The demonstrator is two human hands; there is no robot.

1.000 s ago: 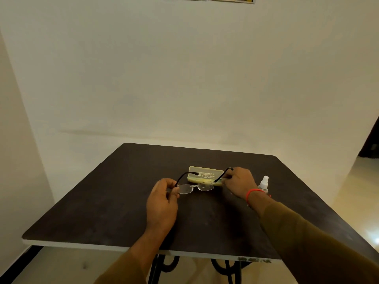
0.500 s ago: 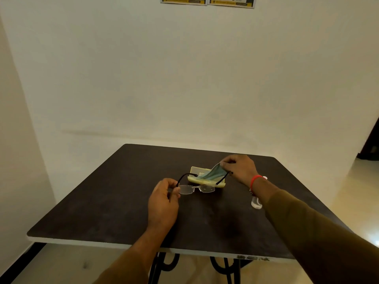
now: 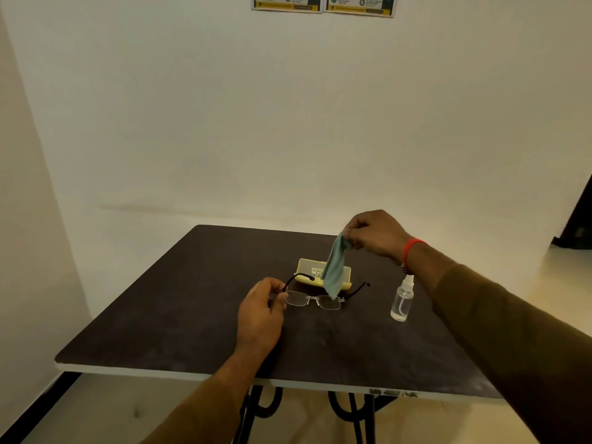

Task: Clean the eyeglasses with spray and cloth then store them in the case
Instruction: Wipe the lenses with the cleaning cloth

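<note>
Rimless eyeglasses (image 3: 315, 299) with dark arms unfolded are held just above the dark table (image 3: 192, 299). My left hand (image 3: 261, 310) pinches them at their left hinge. My right hand (image 3: 374, 233) is raised above the table's back and grips the top of a grey-green cloth (image 3: 334, 270), which hangs down in front of the yellow case (image 3: 307, 272). The cloth's lower tip reaches the right lens. The case lies shut behind the glasses. A small clear spray bottle (image 3: 402, 301) with a white top stands upright to the right of the glasses.
The square table has a pale front edge (image 3: 224, 374) and black curved legs. A white wall stands close behind and to the left, with two posters (image 3: 323, 3) at the top. A dark doorway (image 3: 579, 219) is at the far right.
My right hand has let go of the glasses' right arm, taken the cloth off the case and lifted it up and to the right. My left hand keeps the glasses still.
</note>
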